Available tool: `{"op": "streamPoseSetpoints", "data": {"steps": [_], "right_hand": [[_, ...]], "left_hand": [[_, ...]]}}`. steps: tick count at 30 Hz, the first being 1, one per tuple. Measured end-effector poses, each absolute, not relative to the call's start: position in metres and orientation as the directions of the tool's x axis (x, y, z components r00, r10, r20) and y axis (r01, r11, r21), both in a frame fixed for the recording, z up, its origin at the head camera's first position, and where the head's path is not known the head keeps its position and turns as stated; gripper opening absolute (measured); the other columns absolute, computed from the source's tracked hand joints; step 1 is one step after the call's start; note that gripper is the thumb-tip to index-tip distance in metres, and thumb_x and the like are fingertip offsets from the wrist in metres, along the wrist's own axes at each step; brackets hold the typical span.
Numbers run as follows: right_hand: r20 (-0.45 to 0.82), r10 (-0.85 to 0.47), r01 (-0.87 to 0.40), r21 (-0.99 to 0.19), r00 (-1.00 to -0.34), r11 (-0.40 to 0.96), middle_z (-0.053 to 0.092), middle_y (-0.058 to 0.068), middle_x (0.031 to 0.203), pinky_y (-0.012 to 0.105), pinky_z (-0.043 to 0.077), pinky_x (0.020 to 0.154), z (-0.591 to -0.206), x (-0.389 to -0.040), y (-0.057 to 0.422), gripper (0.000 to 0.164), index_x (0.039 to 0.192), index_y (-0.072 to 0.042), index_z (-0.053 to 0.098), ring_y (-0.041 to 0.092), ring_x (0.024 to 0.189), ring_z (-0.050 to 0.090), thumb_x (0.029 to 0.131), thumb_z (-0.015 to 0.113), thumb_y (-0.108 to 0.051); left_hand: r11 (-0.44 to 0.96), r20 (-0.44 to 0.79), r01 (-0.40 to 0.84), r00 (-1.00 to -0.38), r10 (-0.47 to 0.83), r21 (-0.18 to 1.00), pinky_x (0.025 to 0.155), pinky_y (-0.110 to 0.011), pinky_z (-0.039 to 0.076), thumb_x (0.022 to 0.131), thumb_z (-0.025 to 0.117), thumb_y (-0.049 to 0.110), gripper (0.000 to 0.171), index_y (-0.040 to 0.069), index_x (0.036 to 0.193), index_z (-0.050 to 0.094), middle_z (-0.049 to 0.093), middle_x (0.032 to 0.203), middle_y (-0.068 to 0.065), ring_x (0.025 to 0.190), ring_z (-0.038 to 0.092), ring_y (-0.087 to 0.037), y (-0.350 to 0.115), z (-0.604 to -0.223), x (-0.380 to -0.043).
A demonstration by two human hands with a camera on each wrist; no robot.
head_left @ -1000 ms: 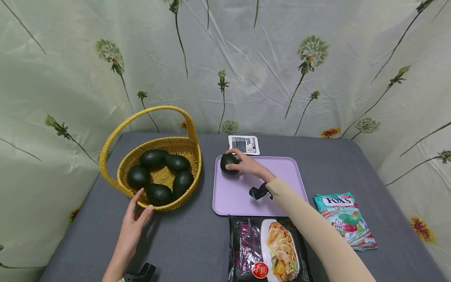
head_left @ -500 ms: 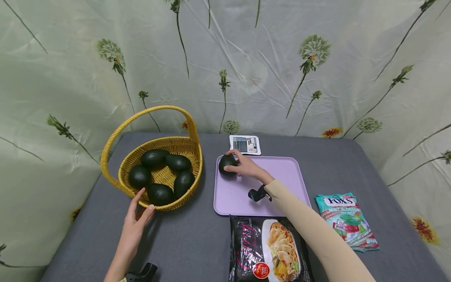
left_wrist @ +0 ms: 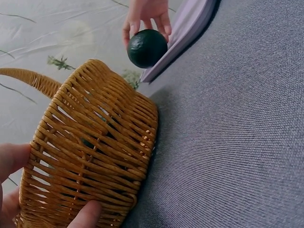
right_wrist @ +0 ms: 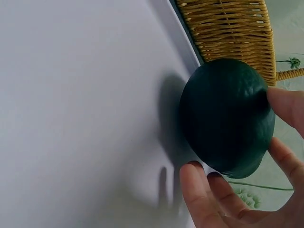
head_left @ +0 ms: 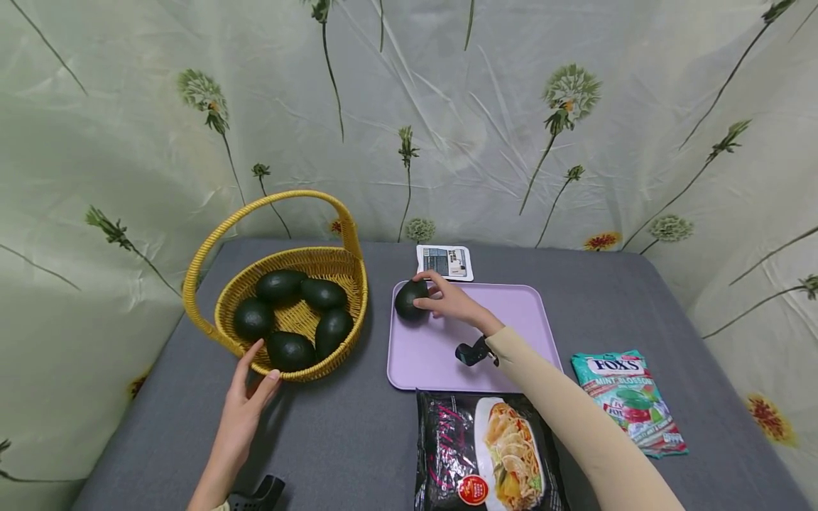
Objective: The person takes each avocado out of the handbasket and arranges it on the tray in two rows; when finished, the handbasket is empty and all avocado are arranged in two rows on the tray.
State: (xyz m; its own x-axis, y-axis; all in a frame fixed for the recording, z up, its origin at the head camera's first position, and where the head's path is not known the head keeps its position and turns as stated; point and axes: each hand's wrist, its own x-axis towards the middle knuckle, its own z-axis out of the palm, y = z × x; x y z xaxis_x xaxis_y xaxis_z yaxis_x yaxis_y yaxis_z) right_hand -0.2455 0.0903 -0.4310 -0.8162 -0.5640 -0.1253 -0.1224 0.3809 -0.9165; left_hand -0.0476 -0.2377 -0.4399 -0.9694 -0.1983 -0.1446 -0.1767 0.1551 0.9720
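Status from my end. Right hand (head_left: 455, 301) is at the far-left corner of the purple tray (head_left: 428, 358), thumb and at least one finger curled onto the dark avocado (head_left: 407, 301). Opening is about the width of the fruit. Two other fingertips sit clear of it on the right wrist cam, so I'd call the hold light. Fruit is over the tray, just inside that corner; can't confirm it's fully resting on the surface.

Left hand (head_left: 241, 401) is at the near edge of the wicker basket (head_left: 332, 261), fingers spread and only slightly bent, tips touching the rim, thumb on the outer wall. Not clamped; looks like steadying to me.

Progress: five avocados (head_left: 290, 351) in the basket, one at the tray and not let go yet. I see no other fruit on the tray. Can't tell from this moment whether that one is being set down or picked up, so I'd log it as mid-handling.

Rest of the grey table (head_left: 351, 440): white packet (head_left: 454, 262) just behind the tray's far edge, black food bag (head_left: 486, 454) along its near edge, candy bag (head_left: 629, 403) toward the table's right edge. Neither hand is on those.
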Motion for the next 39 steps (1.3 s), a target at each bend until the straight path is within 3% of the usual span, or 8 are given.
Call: {"op": "streamPoseSetpoints", "data": {"steps": [2,8,10,13,20,27,35,39], "right_hand": [[-0.136,-0.569,-0.109,-0.92,-0.811,0.376,0.049,0.031,0.12,0.056,0.05,0.082,-0.422,-0.242,0.09,0.053,0.139,-0.002,0.038,0.034,0.098,0.058,0.093,0.062,-0.012],[-0.139,-0.542,-0.119,-0.903,-0.829,0.413,0.048,0.028,0.123,0.044,0.054,0.08,-0.419,-0.239,0.082,0.053,0.138,-0.006,0.039,0.029,0.099,0.057,0.092,0.062,-0.018],[-0.129,-0.528,-0.126,-0.899,-0.839,0.42,0.048,0.026,0.123,0.039,0.055,0.075,-0.43,-0.245,0.081,0.054,0.137,-0.009,0.04,0.028,0.098,0.057,0.09,0.065,-0.019],[-0.126,-0.521,-0.122,-0.901,-0.844,0.417,0.048,0.026,0.121,0.037,0.054,0.073,-0.432,-0.245,0.082,0.054,0.136,-0.009,0.04,0.028,0.097,0.056,0.089,0.065,-0.017],[-0.132,-0.521,-0.124,-0.895,-0.844,0.428,0.048,0.025,0.122,0.035,0.053,0.072,-0.432,-0.246,0.088,0.054,0.136,-0.011,0.04,0.028,0.097,0.056,0.089,0.065,-0.019],[-0.132,-0.529,-0.125,-0.898,-0.838,0.423,0.047,0.025,0.126,0.038,0.053,0.076,-0.43,-0.244,0.092,0.054,0.138,-0.012,0.04,0.031,0.105,0.054,0.09,0.064,-0.019],[-0.124,-0.538,-0.122,-0.909,-0.834,0.398,0.045,0.027,0.131,0.044,0.052,0.078,-0.429,-0.244,0.097,0.052,0.138,-0.009,0.04,0.037,0.113,0.051,0.092,0.062,-0.019],[-0.105,-0.532,-0.151,-0.897,-0.84,0.415,0.043,0.027,0.135,0.044,0.051,0.082,-0.427,-0.246,0.1,0.052,0.139,-0.008,0.04,0.038,0.119,0.048,0.093,0.062,-0.02]], "left_hand": [[0.157,-0.144,-0.176,-0.97,-0.197,0.972,0.082,-0.008,0.044,0.101,0.05,0.029,0.065,0.017,0.154,0.014,0.005,0.156,-0.013,0.126,0.036,-0.033,-0.238,-0.44,-0.048],[0.154,-0.136,-0.168,-0.97,-0.2,0.974,0.082,-0.007,0.044,0.101,0.051,0.029,0.066,0.016,0.154,0.015,0.004,0.156,-0.014,0.109,0.045,0.001,-0.24,-0.441,-0.047],[0.151,-0.132,-0.163,-0.972,-0.197,0.975,0.082,-0.007,0.044,0.101,0.051,0.029,0.066,0.016,0.154,0.015,0.004,0.156,-0.014,0.105,0.045,0.006,-0.24,-0.442,-0.047],[0.15,-0.132,-0.162,-0.973,-0.192,0.975,0.083,-0.008,0.044,0.101,0.051,0.028,0.066,0.016,0.154,0.015,0.004,0.156,-0.014,0.11,0.045,0.0,-0.24,-0.442,-0.048],[0.134,-0.139,-0.167,-0.97,-0.198,0.977,0.081,-0.006,0.043,0.101,0.05,0.028,0.066,0.016,0.154,0.013,0.002,0.157,-0.014,0.129,0.033,-0.037,-0.24,-0.44,-0.047],[0.154,-0.145,-0.177,-0.97,-0.197,0.972,0.082,-0.007,0.044,0.101,0.05,0.029,0.066,0.016,0.154,0.013,0.003,0.156,-0.014,0.126,0.037,-0.032,-0.24,-0.44,-0.047],[0.152,-0.137,-0.167,-0.972,-0.19,0.974,0.083,-0.008,0.044,0.101,0.05,0.029,0.066,0.016,0.154,0.013,0.003,0.156,-0.014,0.128,0.033,-0.038,-0.239,-0.441,-0.047],[0.16,-0.133,-0.164,-0.972,-0.192,0.973,0.083,-0.008,0.044,0.101,0.05,0.028,0.066,0.016,0.154,0.014,0.004,0.156,-0.014,0.126,0.038,-0.029,-0.239,-0.442,-0.047]]}}
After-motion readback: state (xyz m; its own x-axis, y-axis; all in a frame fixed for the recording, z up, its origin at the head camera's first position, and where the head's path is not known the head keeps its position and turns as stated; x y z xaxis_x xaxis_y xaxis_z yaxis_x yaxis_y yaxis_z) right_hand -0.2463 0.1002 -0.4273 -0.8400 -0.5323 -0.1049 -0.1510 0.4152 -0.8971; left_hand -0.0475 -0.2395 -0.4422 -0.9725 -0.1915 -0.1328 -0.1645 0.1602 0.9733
